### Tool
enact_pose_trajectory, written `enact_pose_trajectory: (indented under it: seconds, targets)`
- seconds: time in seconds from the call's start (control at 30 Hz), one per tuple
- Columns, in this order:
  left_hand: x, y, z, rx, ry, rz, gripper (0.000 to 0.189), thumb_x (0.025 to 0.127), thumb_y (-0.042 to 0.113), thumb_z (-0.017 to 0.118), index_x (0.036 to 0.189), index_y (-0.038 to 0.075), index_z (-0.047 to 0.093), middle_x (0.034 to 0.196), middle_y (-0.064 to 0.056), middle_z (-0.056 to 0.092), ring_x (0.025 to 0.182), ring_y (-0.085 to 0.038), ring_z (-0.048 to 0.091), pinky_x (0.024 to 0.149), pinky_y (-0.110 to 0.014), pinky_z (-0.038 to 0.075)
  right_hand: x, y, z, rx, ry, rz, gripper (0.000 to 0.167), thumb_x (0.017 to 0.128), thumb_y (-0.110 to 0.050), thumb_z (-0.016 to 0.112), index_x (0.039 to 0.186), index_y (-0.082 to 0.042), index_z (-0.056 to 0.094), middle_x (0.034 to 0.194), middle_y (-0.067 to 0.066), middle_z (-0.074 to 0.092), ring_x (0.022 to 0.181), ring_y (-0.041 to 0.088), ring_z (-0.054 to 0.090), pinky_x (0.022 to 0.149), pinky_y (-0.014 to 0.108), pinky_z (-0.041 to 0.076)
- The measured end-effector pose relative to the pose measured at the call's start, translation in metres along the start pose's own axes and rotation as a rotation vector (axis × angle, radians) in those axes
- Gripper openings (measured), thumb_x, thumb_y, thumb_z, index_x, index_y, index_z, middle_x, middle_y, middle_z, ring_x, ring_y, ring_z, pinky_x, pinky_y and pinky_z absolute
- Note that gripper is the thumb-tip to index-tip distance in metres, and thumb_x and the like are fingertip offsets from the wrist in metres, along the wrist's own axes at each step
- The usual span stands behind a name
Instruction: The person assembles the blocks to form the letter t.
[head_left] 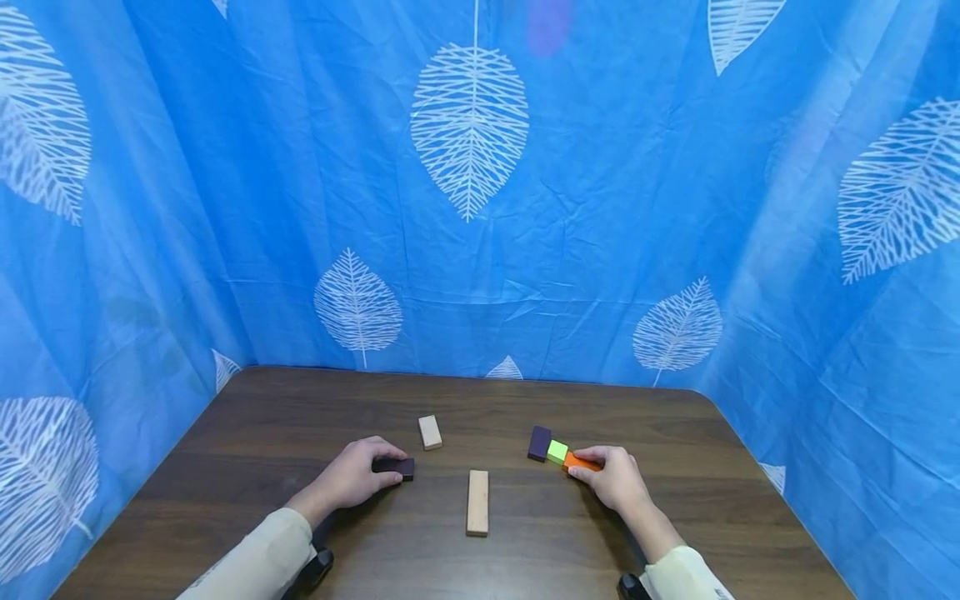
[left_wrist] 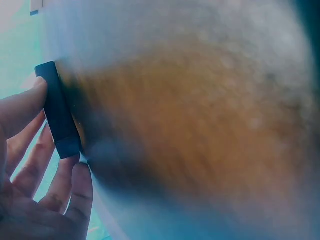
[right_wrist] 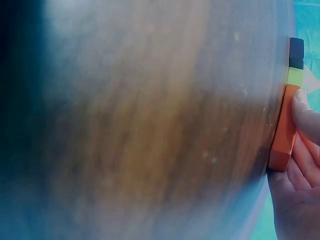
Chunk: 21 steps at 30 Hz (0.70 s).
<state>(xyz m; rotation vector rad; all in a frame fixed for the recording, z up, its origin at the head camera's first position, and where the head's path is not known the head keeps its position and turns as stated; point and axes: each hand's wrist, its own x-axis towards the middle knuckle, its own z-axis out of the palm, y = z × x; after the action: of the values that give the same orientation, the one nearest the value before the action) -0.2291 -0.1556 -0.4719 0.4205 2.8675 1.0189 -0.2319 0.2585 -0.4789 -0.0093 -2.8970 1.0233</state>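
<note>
On the left of the table in the head view, my left hand (head_left: 351,477) grips a dark, nearly black block (head_left: 400,469) between thumb and fingers. The left wrist view shows the thumb on one long face of this block (left_wrist: 60,110). Over on the right, my right hand (head_left: 618,482) pinches an orange block (head_left: 574,461) lying low at the tabletop. Its far end meets a small lime-green block (head_left: 557,452), and beyond that sits a dark purple block (head_left: 539,443), the three forming a slanting row.
Between the hands, a long pale wooden block (head_left: 477,503) lies on the brown wood-grain table (head_left: 525,567). A shorter pale block (head_left: 430,432) is farther back, just beyond the left hand's block. A blue curtain (head_left: 585,250) with white leaf prints hangs behind and at both sides.
</note>
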Motion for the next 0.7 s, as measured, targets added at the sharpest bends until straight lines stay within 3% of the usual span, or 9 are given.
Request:
enact_pose_trajectory:
  seconds: [0.37, 0.7]
  targets:
    - [0.000, 0.010, 0.005, -0.011, 0.039, 0.055, 0.024, 0.089, 0.018, 0.079, 0.113, 0.020, 0.075, 0.108, 0.008, 0.066, 0.108, -0.023, 0.061, 0.096, -0.052, 0.046, 0.000, -0.002, 0.001, 0.005, -0.003, 0.014, 0.028, 0.087, -0.018, 0.082, 0.110, -0.003, 0.077, 0.111, 0.016, 0.072, 0.112, 0.040, 0.061, 0.096, 0.058, 0.045]
    - [0.015, 0.027, 0.016, -0.030, 0.054, 0.129, 0.026, 0.090, 0.017, 0.078, 0.115, 0.013, 0.074, 0.109, 0.001, 0.067, 0.105, -0.023, 0.062, 0.094, -0.049, 0.049, 0.000, -0.004, 0.001, 0.007, 0.001, 0.040, 0.027, 0.086, -0.016, 0.082, 0.110, -0.003, 0.077, 0.112, 0.016, 0.072, 0.112, 0.040, 0.061, 0.096, 0.056, 0.045]
